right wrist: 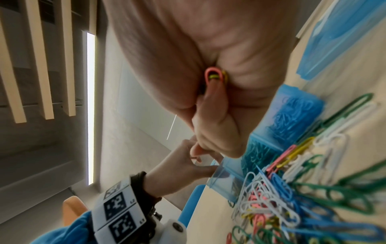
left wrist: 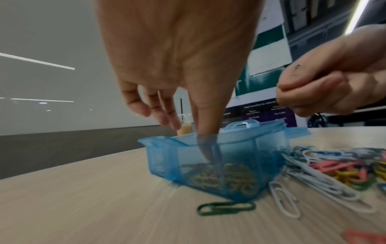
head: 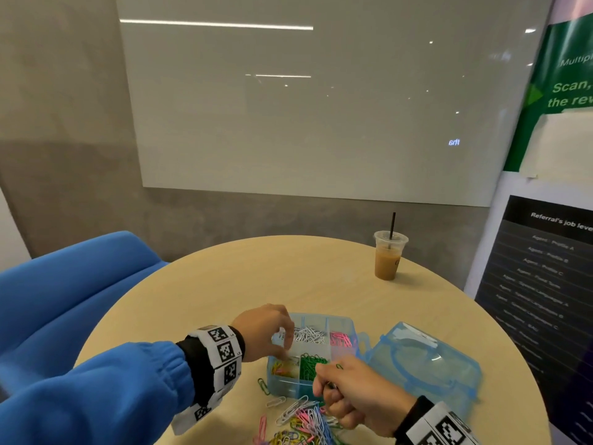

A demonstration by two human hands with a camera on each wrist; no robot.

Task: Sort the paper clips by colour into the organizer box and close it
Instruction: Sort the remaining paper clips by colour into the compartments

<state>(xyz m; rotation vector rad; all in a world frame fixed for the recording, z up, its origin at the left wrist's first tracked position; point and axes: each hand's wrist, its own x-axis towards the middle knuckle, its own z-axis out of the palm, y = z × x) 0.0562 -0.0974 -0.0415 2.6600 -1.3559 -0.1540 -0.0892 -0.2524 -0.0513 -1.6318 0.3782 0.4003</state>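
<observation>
From the head view, the left hand (head: 263, 332) reaches into the near-left compartment of the organizer box (head: 349, 329), which holds yellow and some pink clips. The right hand (head: 349, 393) is a closed fist beside the green compartment, above the loose paper clips (head: 301, 419) on the desk (head: 224, 284). The open lid (head: 430, 358) lies beyond the right fingers.

From the left wrist view, the left forefinger and thumb dip narrowly into that compartment, the other fingers (left wrist: 144, 107) loosely spread; whether they pinch a clip I cannot tell. A green clip (left wrist: 226, 208) lies on the desk just below them.

From the right wrist view, the right fingers (right wrist: 211, 115) clamp a small bundle (right wrist: 215, 76) of pink and yellow clips.

The risk, I judge: that compartment already looks mixed, and a mixed-colour fistful could drop into the wrong cell, or clips hooked together could drag strays along.
</observation>
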